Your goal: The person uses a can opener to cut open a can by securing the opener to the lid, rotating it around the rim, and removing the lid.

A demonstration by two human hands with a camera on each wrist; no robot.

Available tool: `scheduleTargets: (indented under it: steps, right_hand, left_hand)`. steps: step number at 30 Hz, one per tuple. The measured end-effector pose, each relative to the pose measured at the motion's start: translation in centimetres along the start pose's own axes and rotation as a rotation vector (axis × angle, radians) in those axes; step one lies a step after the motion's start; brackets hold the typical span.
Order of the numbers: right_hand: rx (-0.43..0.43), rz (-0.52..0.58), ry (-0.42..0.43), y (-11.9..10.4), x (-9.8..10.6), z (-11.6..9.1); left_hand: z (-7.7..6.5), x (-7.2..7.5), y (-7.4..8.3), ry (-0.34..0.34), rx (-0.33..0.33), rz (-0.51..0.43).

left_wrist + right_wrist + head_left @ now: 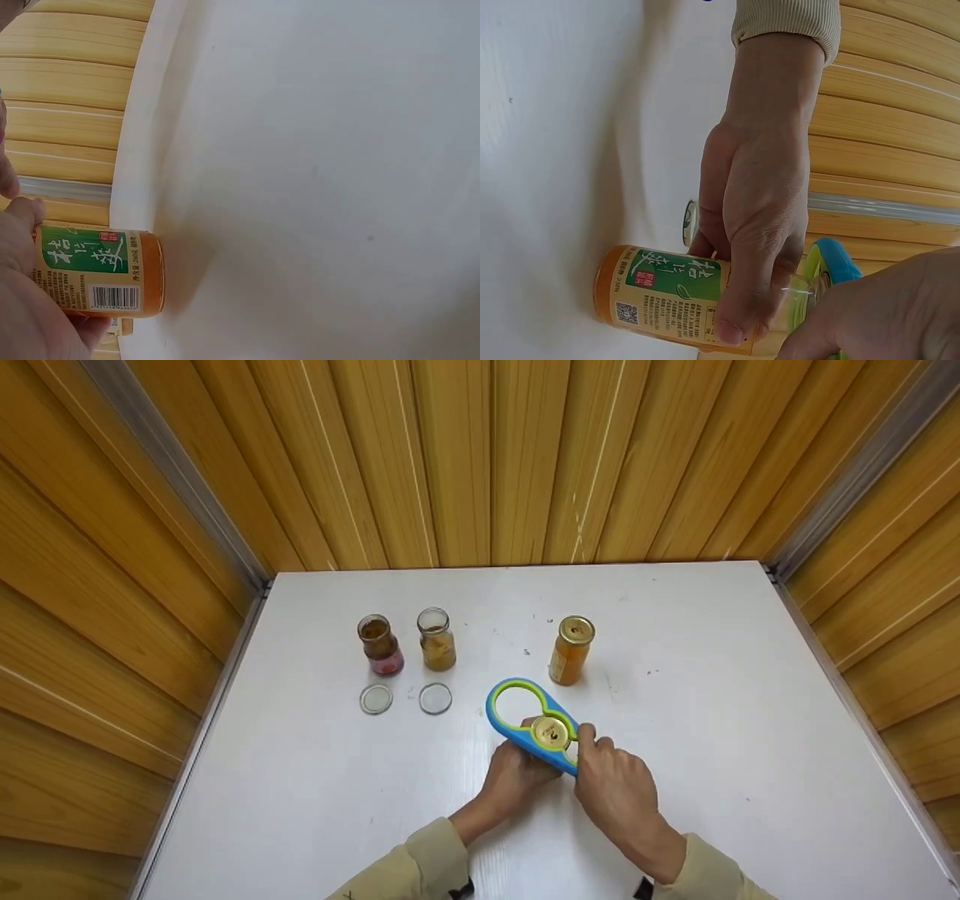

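A person's two bare hands work over a white tabletop (300,795), near its middle. The left hand (517,774) has its fingers and thumb clamped around an orange-filled glass jar with a green-and-cream label (97,270), its base turned toward the table. The right hand (619,787) has its fingers closed on the near right end of a flat blue plastic jar opener with lime-green lining (534,744). The opener slants from far left to near right across the jar's top, and the jar's gold metal lid (551,733) sits inside its middle opening; a larger loop at its far left end encloses only table.

Farther back, to the right of the opener, stands a second upright orange-filled glass jar with a gold lid (570,656). Far left, two lidless glass jars stand side by side: a dark brown one with pink at its base (381,645), and, to its right, a clear one with yellowish contents (437,641). Just nearer than these lie two round pale lids, the left one (376,699) and the right one (435,699), apart from each other. Yellow-brown wood-patterned panels (450,457) enclose the table's left, far and right sides.
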State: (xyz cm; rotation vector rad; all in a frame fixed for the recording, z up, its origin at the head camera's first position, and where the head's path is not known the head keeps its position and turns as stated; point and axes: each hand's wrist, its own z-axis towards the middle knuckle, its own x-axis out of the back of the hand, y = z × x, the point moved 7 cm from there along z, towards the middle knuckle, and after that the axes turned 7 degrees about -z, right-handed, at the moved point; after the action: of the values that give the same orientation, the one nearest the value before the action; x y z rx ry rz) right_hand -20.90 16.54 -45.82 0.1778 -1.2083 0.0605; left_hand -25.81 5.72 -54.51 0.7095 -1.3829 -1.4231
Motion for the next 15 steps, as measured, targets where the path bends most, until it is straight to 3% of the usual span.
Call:
scheduleTargets:
  steps: [8, 15]
  right_hand:
    - [0.016, 0.002, -0.030, 0.18, 0.02, -0.13]
    - [0.033, 0.017, -0.067, 0.32, -0.12, -0.33]
  left_hand:
    - [-0.10, -0.08, -0.06, -0.026, -0.007, -0.004]
    - [-0.39, 0.17, -0.46, -0.059, 0.048, -0.030]
